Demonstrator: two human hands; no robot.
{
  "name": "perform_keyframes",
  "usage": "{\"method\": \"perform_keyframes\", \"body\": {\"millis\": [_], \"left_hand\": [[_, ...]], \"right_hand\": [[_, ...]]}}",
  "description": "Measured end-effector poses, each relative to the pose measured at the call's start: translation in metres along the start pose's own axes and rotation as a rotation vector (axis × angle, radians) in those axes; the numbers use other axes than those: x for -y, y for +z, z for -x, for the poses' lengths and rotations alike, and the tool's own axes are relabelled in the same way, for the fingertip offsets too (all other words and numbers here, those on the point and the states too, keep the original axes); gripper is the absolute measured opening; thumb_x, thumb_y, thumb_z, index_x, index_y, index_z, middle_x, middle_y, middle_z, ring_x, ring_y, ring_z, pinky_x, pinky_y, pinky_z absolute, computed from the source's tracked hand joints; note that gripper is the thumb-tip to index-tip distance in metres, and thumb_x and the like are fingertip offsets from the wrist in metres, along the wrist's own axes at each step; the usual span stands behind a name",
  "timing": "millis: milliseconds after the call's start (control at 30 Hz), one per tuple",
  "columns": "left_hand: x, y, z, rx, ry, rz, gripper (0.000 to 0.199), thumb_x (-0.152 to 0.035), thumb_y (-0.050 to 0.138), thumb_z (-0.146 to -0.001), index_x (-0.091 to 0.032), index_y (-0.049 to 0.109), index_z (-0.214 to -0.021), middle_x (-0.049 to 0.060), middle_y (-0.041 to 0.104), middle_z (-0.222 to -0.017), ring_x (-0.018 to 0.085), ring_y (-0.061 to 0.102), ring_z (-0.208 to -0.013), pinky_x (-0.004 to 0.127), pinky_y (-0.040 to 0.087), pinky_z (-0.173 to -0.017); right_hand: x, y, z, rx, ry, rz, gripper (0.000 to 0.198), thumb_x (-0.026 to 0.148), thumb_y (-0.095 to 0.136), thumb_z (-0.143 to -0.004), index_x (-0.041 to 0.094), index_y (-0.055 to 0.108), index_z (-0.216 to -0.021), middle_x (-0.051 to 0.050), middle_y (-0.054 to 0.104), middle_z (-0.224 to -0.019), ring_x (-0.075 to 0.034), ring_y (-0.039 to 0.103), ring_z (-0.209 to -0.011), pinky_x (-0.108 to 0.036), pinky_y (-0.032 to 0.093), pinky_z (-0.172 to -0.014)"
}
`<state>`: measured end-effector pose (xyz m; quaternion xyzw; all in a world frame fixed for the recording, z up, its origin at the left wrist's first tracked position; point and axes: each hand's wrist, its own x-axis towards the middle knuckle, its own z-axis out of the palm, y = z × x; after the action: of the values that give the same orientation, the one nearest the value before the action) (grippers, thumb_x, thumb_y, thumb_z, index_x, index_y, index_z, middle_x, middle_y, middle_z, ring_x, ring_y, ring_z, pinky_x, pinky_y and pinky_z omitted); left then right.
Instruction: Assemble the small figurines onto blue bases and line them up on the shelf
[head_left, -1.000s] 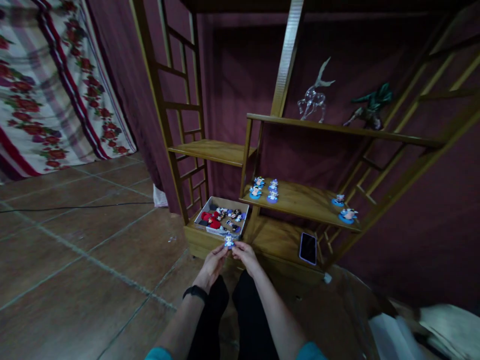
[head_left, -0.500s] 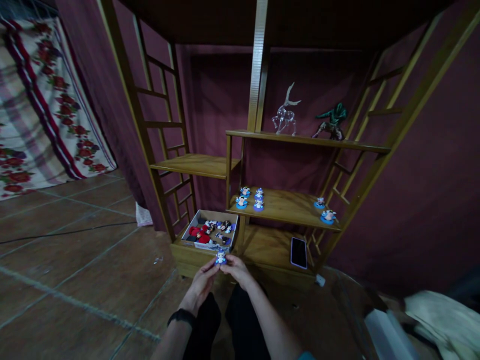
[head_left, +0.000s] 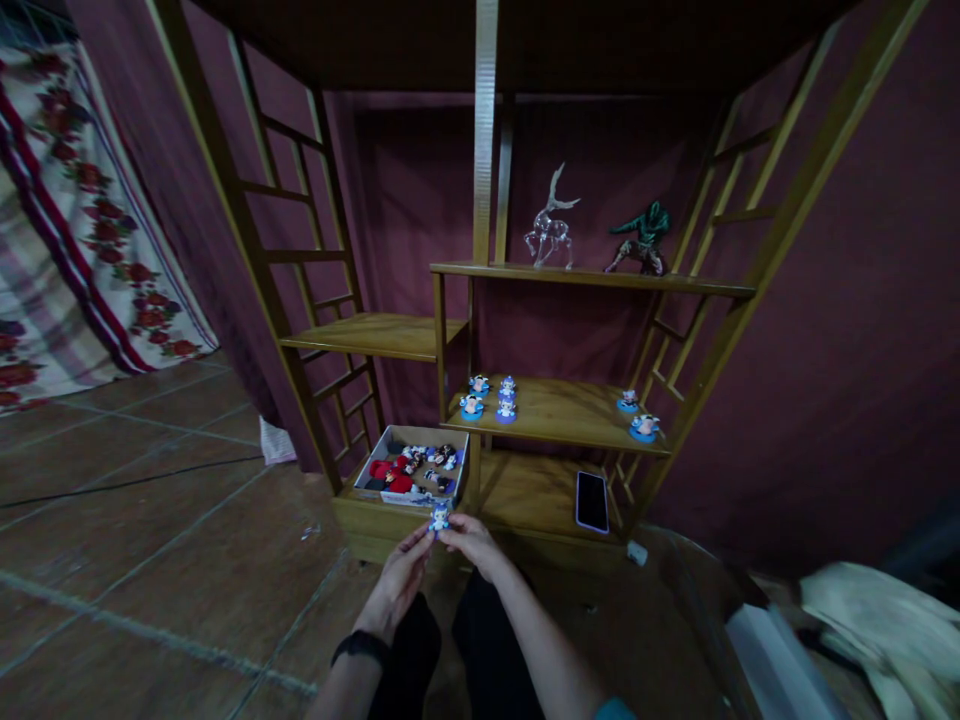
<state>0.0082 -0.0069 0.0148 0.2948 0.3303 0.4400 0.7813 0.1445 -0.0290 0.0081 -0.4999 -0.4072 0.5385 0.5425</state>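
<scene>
A small purple-and-white figurine [head_left: 439,517] is held upright between my left hand [head_left: 403,577] and my right hand [head_left: 474,542]. The fingertips of both hands close on its base from either side. Just behind it, on the low ledge of the wooden shelf unit, stands a cardboard box [head_left: 409,499] with several figurines lying in it, some of them red [head_left: 400,483]. On the middle shelf [head_left: 566,405], two purple figurines [head_left: 506,406] stand beside two blue-based figurines [head_left: 472,406] at the left. Two more blue-based figurines [head_left: 644,428] stand at the right end.
A phone [head_left: 592,501] lies on the bottom shelf. On the upper shelf stand a clear deer figure [head_left: 551,230] and a green-hooded figure [head_left: 646,238]. A wooden post [head_left: 485,130] divides the unit. Pale cloth [head_left: 877,620] lies on the right; a cable [head_left: 135,482] crosses the floor.
The view has shifted to the right, so the shelf unit appears further left. Both hands keep hold of the purple figurine, which now shows more upright and face-on.
</scene>
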Motion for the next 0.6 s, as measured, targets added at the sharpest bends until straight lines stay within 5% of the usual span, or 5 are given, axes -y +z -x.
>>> {"method": "perform_keyframes", "body": {"millis": [267,600], "left_hand": [[0.004,0.002,0.004,0.038,-0.013,-0.063,0.034,-0.007,0.072,-0.058,-0.013,0.067,-0.091,0.008,0.068,-0.093,0.014,0.063,-0.084,0.020,0.045,-0.080],[-0.001,0.006,0.009,-0.063,-0.071,-0.071,0.030,0.002,0.067,-0.059,-0.014,0.067,-0.085,0.006,0.069,-0.085,0.012,0.064,-0.075,0.019,0.047,-0.076]], "right_hand": [[0.009,-0.008,0.011,-0.018,0.011,0.033,0.044,0.048,0.069,-0.056,0.018,0.065,-0.088,-0.002,0.065,-0.083,-0.017,0.058,-0.078,-0.027,0.044,-0.065],[-0.002,-0.005,0.007,-0.054,-0.033,0.037,0.036,0.046,0.069,-0.057,0.017,0.067,-0.079,-0.001,0.064,-0.070,-0.015,0.058,-0.068,-0.027,0.045,-0.062]]}}
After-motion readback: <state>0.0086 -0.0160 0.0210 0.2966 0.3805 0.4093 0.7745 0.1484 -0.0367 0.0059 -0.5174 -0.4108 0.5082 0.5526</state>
